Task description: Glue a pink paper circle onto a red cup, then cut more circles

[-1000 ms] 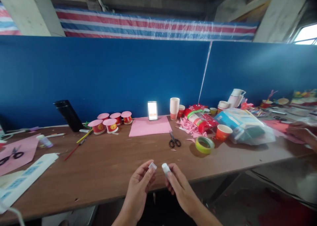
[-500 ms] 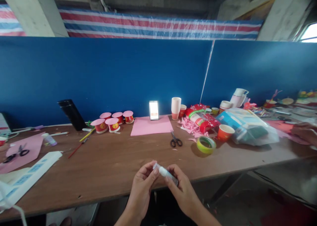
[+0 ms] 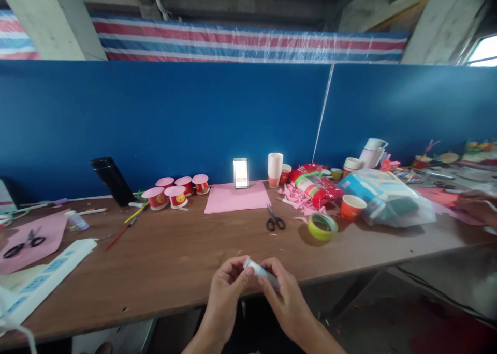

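My left hand [image 3: 229, 286] pinches the clear cap [image 3: 247, 263] end of a small glue stick [image 3: 259, 271], with thumb and fingers closed. My right hand [image 3: 281, 286] wraps around the stick's translucent body, which partly hides it. The glue stick is tilted, its capped end up and to the left, above the table's front edge. Beyond my hands lie black-handled scissors [image 3: 275, 223] and a stack of pink paper [image 3: 236, 197] with a bright phone [image 3: 241, 174] upright at its back.
Several red paper cups [image 3: 157, 198] with pink tops stand at back left, near a black flask [image 3: 112, 180]. Right of the scissors are yellow-green tape [image 3: 322, 227], a red plastic bag [image 3: 316, 186], an orange cup [image 3: 352, 207] and a clear bag [image 3: 392, 198]. Another person's hand [image 3: 473, 207] is at far right.
The clear cap and the white end of the glue stick have come together; the cap now covers that end. My hands stay in nearly the same place.
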